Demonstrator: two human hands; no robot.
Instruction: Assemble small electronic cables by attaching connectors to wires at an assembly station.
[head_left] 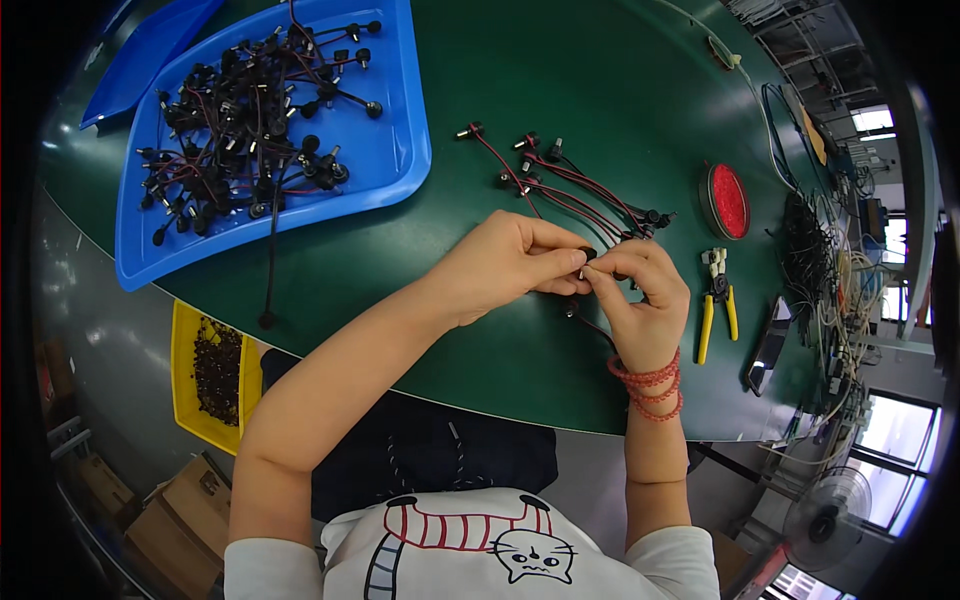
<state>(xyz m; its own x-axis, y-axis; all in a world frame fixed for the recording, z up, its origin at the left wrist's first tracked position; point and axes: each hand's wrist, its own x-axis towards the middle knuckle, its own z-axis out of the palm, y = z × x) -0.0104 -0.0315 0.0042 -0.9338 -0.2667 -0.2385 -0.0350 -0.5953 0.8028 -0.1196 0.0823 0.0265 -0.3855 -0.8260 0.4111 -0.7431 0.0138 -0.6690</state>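
My left hand (525,257) and my right hand (645,290) meet over the green table, fingertips pinched together on a small black plug connector (588,254). Most of that connector is covered by the fingers. A short dark lead with a black end (572,311) shows just below, partly behind my right hand; whether it belongs to the held piece I cannot tell. Beyond my hands lies a loose bunch of red-and-black cables (585,195) with metal-tipped plugs. Red beaded bracelets circle my right wrist.
A blue tray (405,150) heaped with similar cables (245,125) stands on the left, one lead hanging over its rim. To the right are a red-filled round tin (728,201), yellow-handled pliers (719,305) and a phone-like dark slab (768,345). A yellow bin (184,385) sits below the table edge.
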